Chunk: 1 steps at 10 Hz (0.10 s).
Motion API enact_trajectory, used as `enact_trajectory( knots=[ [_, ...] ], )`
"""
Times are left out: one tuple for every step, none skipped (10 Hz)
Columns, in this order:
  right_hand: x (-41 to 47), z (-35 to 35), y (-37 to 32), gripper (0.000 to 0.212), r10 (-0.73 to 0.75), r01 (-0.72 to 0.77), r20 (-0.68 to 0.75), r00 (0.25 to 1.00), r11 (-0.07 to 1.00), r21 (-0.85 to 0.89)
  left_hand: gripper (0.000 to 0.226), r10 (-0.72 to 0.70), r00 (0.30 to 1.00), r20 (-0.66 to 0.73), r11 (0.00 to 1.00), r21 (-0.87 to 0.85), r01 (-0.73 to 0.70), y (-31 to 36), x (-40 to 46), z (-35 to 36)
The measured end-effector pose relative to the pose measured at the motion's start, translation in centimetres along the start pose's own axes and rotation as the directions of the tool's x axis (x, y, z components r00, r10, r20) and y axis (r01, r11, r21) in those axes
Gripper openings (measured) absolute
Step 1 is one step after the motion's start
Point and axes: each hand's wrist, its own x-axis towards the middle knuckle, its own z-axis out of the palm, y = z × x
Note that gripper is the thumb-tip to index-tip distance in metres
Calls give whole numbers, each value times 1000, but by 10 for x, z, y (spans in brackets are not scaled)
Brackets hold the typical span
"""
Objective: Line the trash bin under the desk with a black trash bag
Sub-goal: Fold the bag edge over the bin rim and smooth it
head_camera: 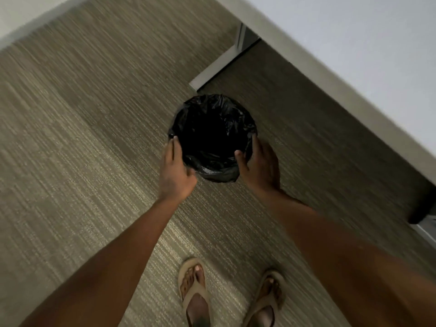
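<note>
A round trash bin stands on the carpet, wrapped in a black trash bag (212,119) whose plastic is folded over the rim and down the outside, hiding the bin itself. Its dark opening faces up at me. My left hand (175,171) lies flat against the bin's left side, fingers along the rim. On the bin's right side my right hand (259,164) grips the rim, with the thumb hooked inside the bag and the fingers outside.
A white desk top (354,50) runs diagonally across the upper right, with its grey leg and foot (219,64) just behind the bin. Grey-beige carpet (82,138) spreads to the left. My sandalled feet (195,293) stand near the bottom edge.
</note>
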Motion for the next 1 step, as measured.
enact_trajectory(
  knots=[
    [-4, -26, -34, 86, -47, 47, 4, 999, 994, -101, 90, 128, 991, -28, 990, 70, -126, 14, -9, -27]
  ],
)
